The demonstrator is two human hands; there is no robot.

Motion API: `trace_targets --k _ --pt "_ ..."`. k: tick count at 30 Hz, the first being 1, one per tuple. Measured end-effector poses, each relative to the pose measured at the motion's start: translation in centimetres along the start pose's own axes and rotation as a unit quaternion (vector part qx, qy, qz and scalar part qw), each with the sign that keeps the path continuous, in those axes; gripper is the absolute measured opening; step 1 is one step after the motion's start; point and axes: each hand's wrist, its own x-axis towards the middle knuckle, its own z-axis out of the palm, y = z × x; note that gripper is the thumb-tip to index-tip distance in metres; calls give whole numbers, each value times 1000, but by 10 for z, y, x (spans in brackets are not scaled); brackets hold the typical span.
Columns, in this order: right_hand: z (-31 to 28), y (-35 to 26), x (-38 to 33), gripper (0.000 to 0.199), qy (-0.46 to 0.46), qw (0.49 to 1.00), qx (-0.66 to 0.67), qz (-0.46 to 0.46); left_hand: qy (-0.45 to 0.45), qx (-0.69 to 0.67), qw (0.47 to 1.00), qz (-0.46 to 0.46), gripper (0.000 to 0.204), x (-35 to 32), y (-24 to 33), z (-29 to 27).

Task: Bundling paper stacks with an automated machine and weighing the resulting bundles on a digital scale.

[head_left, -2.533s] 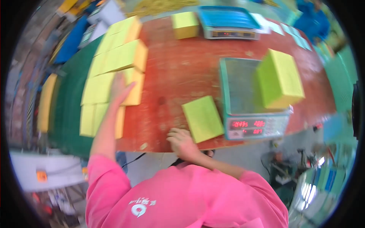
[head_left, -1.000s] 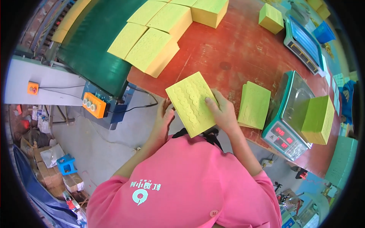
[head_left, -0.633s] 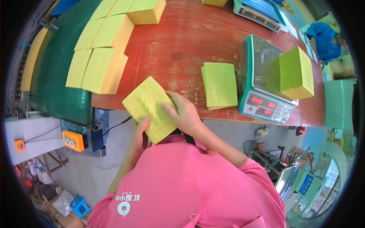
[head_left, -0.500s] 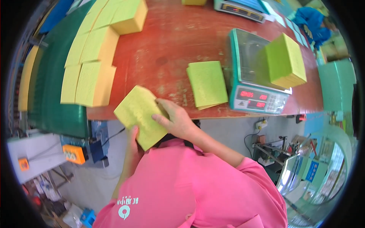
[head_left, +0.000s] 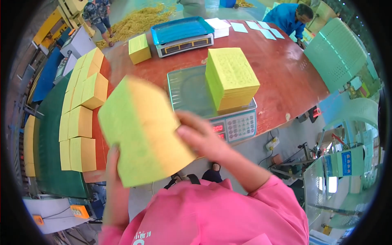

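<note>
A thick stack of yellow-green paper is held up in front of me, tilted, its orange-yellow cut side facing right. My left hand grips its lower left edge, with the fingers partly hidden behind it. On the right edge, my right hand closes with thumb and fingers. Just beyond that hand is a teal-rimmed digital scale with a red display. A tall block of yellow paper stands on the scale's plate. The held stack hides part of the table.
Rows of yellow paper stacks line the left, beside a green belt. Farther back on the red table are a second scale with a blue tray and another paper block. A person in blue bends over the far right corner.
My hands have lifted the paper stack and tipped it, so its cut side shows. The view has swung up and right, bringing the far end of the table into sight.
</note>
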Motion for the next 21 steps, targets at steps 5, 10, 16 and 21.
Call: trace_targets --k 5,10,16,21 --pt "-147 -73 24 48 95 991 -70 -56 -103 74 991 -38 60 124 28 157" --pt "-234 -86 51 41 122 993 4 0 -102 157 981 -45 64 199 8 234" --pt "-265 -56 74 35 70 996 10 50 -76 140 985 -72 66 227 -17 231" --pt "-269 -51 74 36 80 995 3 52 -13 173 982 -71 65 220 -21 240"
